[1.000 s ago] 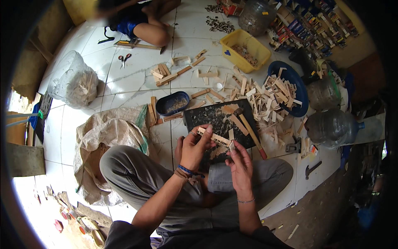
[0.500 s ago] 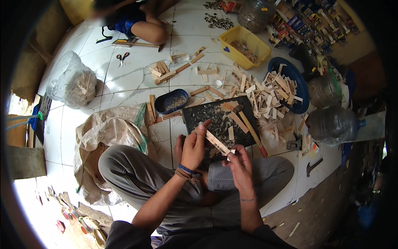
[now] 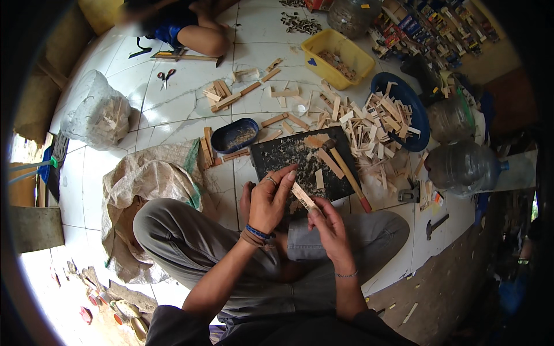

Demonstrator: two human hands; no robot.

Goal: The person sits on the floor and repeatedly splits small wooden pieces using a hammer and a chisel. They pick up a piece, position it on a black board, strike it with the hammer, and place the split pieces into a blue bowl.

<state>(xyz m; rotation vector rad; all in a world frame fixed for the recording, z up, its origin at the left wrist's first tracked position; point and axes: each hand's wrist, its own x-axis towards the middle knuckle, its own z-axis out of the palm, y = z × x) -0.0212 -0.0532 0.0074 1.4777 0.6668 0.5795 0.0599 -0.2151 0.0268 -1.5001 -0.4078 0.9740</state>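
A short flat wooden strip (image 3: 303, 197) with dark marks on its face is held slantwise above my lap. My left hand (image 3: 270, 200) pinches its upper end between thumb and fingers. My right hand (image 3: 330, 229) grips the lower end, thumb on top. Just beyond my hands lies a black board (image 3: 277, 157) strewn with shavings. On it rest a hammer (image 3: 348, 175) with a yellow, red-ended handle, a longer wooden piece (image 3: 330, 164) and a small pale wooden block (image 3: 319, 179).
Loose wooden strips (image 3: 369, 135) heap beside a blue basin (image 3: 424, 115). A blue oval tub (image 3: 213, 142) stands beyond the board. Further off are a yellow tub (image 3: 360, 81), scissors (image 3: 165, 78) and another seated person (image 3: 199, 39). A woven sack (image 3: 138, 173) lies left, a second hammer (image 3: 437, 226) right.
My left fingers have extended further along the upper end of the strip, and my right hand has shifted slightly at its lower end. The whole view has shifted a little.
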